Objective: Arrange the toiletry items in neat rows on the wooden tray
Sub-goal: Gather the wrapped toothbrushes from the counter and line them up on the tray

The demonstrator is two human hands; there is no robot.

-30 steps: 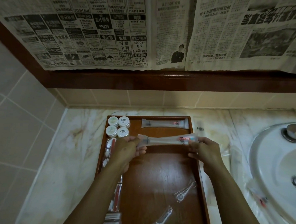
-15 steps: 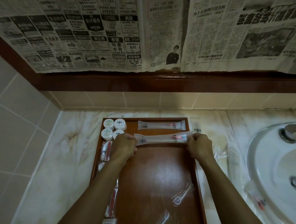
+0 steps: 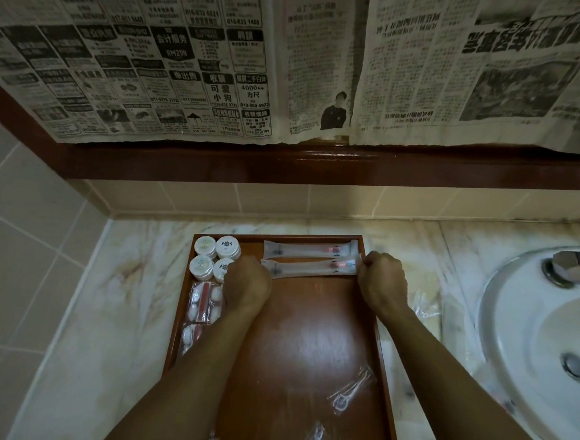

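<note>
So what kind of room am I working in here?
Most likely a bathroom: a white sink with a tap is set in a marble counter, tiled walls surround it, and wrapped toiletries lie on a wooden tray.

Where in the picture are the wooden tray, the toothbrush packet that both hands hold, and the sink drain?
wooden tray [image 3: 308,324]: head view, bare middle of its floor.
held toothbrush packet [image 3: 309,266]: head view, middle of the wrapper.
sink drain [image 3: 574,366]: head view, its metal centre.

My one head camera looks steeply down over both hands, close above the wooden tray [image 3: 276,322], wall ahead of them.
</note>
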